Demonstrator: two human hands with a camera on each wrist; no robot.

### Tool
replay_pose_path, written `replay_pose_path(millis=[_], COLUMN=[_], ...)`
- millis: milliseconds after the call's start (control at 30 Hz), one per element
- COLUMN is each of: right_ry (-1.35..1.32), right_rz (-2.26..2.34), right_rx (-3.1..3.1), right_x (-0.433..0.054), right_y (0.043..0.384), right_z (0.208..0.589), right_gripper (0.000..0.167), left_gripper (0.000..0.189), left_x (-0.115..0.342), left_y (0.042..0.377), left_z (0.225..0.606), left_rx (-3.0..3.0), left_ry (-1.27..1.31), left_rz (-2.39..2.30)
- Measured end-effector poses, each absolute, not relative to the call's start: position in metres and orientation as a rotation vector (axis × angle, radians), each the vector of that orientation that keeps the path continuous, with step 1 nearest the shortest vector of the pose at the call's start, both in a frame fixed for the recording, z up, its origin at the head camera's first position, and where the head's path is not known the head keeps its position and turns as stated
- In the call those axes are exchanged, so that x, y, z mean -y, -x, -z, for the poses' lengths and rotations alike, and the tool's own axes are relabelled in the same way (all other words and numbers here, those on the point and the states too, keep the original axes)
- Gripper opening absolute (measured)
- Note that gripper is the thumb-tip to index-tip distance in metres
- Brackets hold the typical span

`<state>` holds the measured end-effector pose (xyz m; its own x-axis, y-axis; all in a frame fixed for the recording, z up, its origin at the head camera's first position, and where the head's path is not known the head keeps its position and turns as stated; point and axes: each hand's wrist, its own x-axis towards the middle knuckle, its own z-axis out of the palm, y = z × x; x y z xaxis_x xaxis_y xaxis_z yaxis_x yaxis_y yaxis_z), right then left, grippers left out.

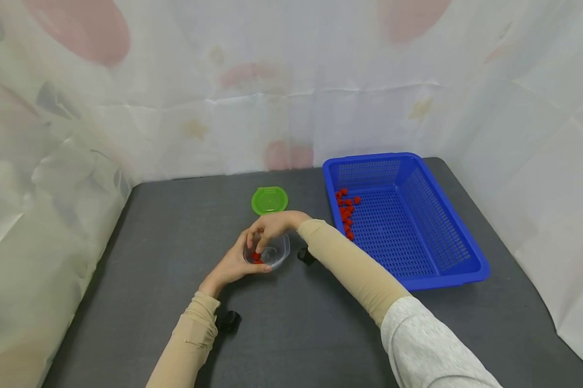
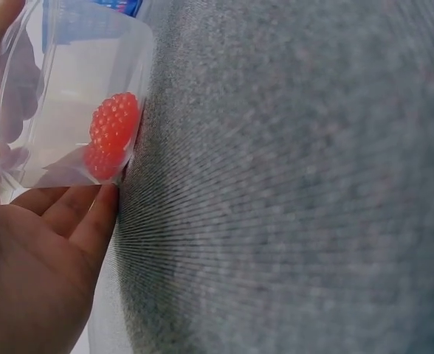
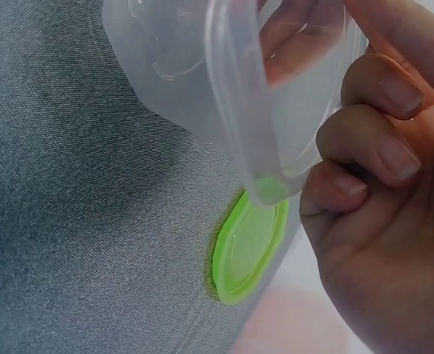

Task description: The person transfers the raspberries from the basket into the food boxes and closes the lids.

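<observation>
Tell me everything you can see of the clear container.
The clear container looks like plastic, with see-through walls, a rim and an open top. It stands roughly upright on the grey table, nearer than the green lid. The left hand grips its side, the right hand reaches in, and red pieces lie at the bottom.

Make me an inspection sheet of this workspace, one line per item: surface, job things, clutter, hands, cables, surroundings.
Surface: grey table, fabric-like texture.
Job things: clear tub with red berries inside; green lid off, lying beyond the tub; blue basket on the right, more red berries along its left side.
Clutter: nothing seen, apart from a small black object beside each wrist.
Hands: left hand holds the tub; right hand reaches into it, fingers bent; whether it grips a berry, I can't tell.
Cables: nothing seen.
Surroundings: pale patterned sheets behind and on both sides, creased.
</observation>
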<state>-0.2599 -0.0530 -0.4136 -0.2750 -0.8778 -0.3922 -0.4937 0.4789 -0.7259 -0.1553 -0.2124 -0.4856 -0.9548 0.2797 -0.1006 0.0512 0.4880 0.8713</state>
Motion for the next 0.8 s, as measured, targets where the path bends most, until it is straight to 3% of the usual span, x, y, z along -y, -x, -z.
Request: replay_pose_path(millis=[267,467,800], right_ry=[1.123,1.13,1.158], right_rz=[0.571,0.504,0.509], right_rx=[-1.923,-1.913,-1.949], right_x=[0.047,0.04,0.019], right_y=[0.262,0.263,0.265], right_z=[0.409,0.4,0.368], right_gripper=[0.025,0.034,0.039], left_gripper=[0.092,0.095,0.098], left_x=[0.214,0.214,0.214], left_y=[0.156,0.154,0.155], left_z=[0.483,0.481,0.48], left_rx=[-2.487,-2.507,-2.451], left_ry=[-0.274,-0.196,-0.216], left_rz=[-1.419,-1.359,-1.41])
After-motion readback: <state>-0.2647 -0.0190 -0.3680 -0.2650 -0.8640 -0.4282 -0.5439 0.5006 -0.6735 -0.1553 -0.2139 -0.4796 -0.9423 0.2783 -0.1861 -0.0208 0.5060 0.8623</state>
